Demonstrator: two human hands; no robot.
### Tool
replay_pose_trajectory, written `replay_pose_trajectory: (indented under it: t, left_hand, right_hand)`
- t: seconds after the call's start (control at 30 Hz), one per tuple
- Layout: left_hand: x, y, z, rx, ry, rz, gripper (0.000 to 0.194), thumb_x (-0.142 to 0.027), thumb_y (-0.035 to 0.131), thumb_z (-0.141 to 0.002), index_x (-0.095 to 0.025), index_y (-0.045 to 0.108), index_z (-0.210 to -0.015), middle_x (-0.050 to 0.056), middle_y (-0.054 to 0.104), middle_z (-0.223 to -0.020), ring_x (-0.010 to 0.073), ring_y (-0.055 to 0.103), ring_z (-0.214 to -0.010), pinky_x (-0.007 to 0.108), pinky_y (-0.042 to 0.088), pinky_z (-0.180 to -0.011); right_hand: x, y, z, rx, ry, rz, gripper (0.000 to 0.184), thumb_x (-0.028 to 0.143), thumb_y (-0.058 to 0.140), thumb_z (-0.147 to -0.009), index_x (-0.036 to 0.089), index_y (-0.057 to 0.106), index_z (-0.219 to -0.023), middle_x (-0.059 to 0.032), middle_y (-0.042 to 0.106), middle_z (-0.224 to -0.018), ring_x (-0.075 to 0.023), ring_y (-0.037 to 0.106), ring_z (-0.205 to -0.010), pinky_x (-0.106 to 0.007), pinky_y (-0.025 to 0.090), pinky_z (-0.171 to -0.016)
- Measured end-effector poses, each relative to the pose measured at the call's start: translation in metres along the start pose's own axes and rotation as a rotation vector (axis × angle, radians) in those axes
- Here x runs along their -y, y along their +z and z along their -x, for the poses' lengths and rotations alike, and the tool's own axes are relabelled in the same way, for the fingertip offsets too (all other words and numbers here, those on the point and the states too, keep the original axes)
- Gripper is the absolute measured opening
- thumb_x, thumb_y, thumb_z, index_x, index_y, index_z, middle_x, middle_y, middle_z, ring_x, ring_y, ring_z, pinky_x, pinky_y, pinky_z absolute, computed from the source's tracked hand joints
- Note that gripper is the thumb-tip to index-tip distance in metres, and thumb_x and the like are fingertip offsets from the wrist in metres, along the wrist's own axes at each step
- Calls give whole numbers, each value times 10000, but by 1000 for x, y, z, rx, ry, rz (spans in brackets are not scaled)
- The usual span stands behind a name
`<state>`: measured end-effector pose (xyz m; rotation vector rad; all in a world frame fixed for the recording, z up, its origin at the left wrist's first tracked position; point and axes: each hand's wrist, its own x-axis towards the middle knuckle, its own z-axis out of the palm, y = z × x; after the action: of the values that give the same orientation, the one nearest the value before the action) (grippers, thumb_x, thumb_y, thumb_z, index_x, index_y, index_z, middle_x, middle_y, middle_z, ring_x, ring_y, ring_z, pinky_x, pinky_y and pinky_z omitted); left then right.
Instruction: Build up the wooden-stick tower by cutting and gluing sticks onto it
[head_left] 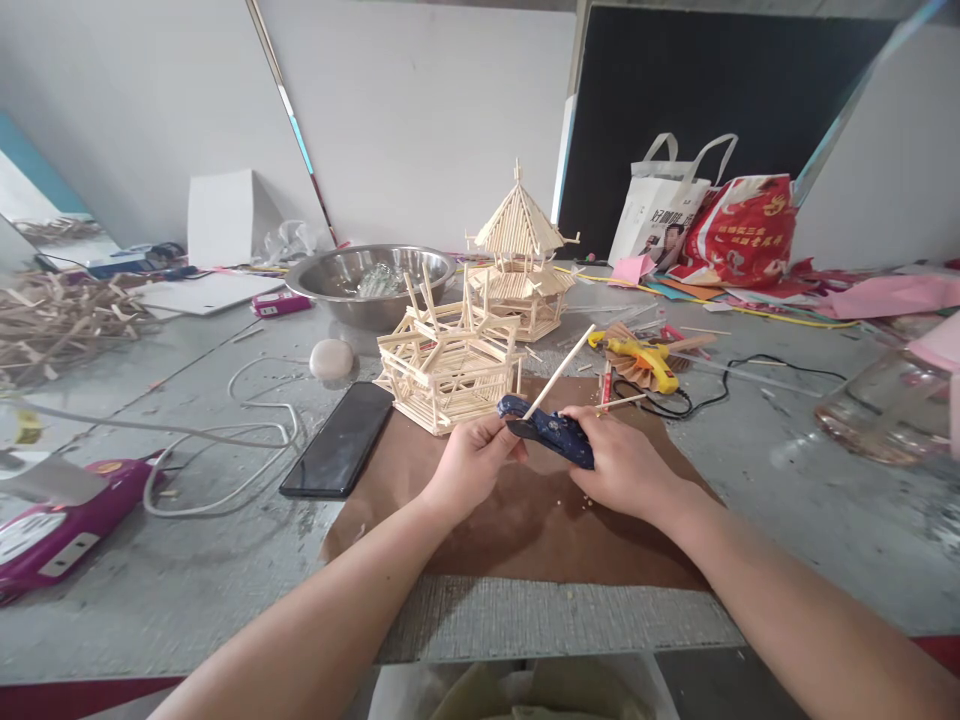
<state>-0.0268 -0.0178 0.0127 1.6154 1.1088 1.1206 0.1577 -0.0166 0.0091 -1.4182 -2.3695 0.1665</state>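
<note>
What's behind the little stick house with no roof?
Behind the roofless house, a metal bowl and a pointy-roofed house show. The roofless one's sticks hide parts of both.

This looks like a craft workshop, or a room used as one. A worn grey table (225, 590) carries a stick frame (450, 375), a stick pagoda (519, 228), a yellow glue gun (639, 358), a heap of loose strips (60, 325) and coloured paper (885, 298). Pale crumbs (585, 503) dot the brown sheet (600, 555), and a purple power strip (124, 495) lies at one side.
</note>
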Motion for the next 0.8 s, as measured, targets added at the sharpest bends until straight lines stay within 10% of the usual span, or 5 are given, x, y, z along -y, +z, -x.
replay_pose_trajectory:
  t: [0.8]
  left_hand:
    - [3,-1,-2,-20,26,-76,309,-284,490,-794,-142,579,-535,6,588,-549,113,513,-568,212,387,-583]
  right_hand:
    - [1,-2,1,28,13,3,470,166,458,-633,129,471,-1101,-105,620,-1010,-261,582,-905,-361,430,-747]
